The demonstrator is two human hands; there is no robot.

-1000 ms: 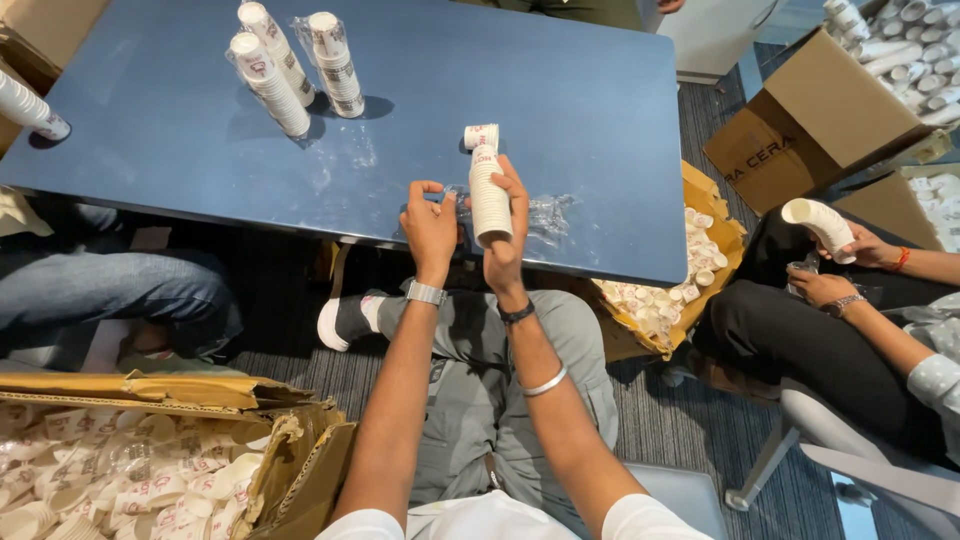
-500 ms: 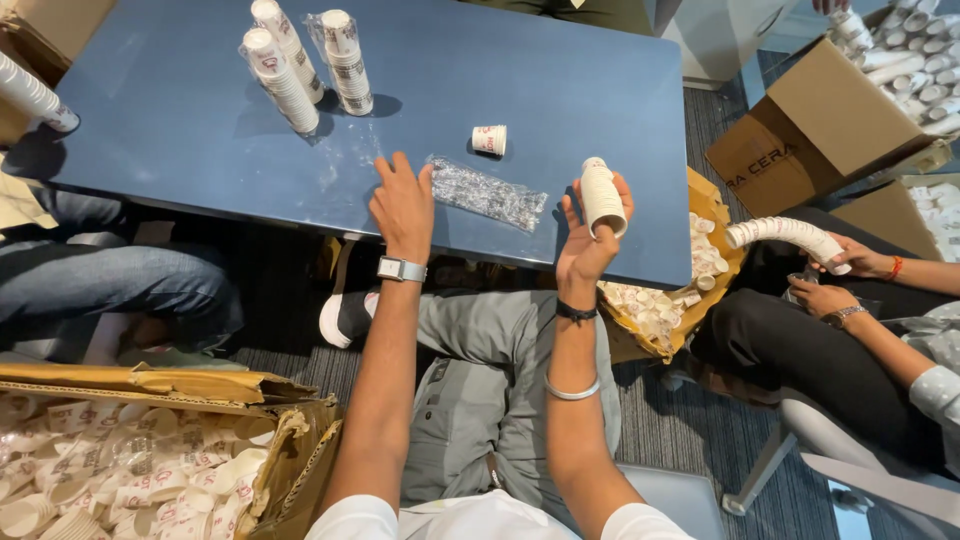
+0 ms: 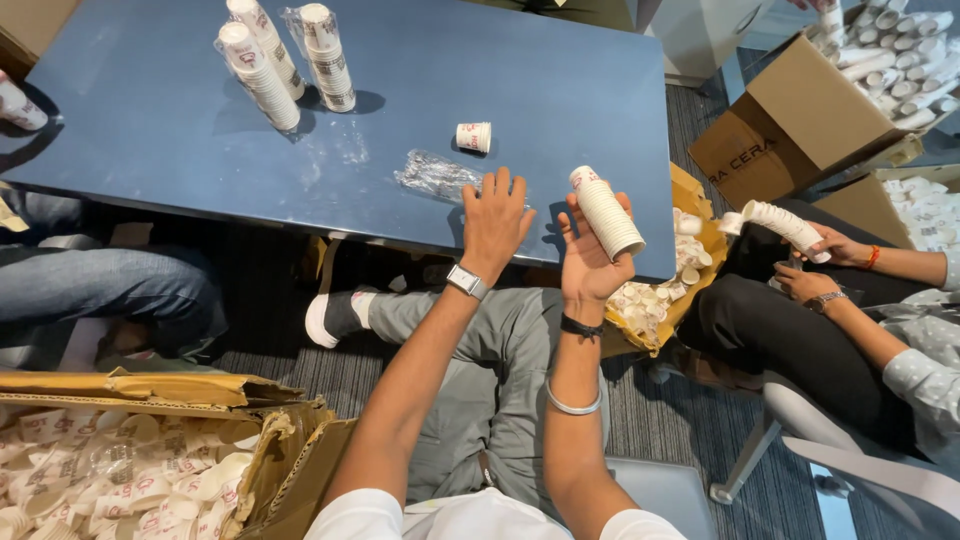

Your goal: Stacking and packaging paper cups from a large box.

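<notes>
Stack of white paper cups (image 3: 608, 213) tilted right of centre frame, gripped in right hand (image 3: 590, 262), fingers wrapped around it above blue counter (image 3: 180, 130) edge. Left hand (image 3: 494, 222) beside it, fingers spread wide, near crumpled clear plastic sleeve (image 3: 435, 176). Single white paper cup (image 3: 473, 137) just beyond; wrapped cup stacks (image 3: 290, 60) upper left.

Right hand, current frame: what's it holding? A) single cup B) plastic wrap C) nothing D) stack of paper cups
D: the right hand grips a stack of paper cups raised at the table edge, while the single cup and plastic wrap lie on the table near the left hand.
</notes>
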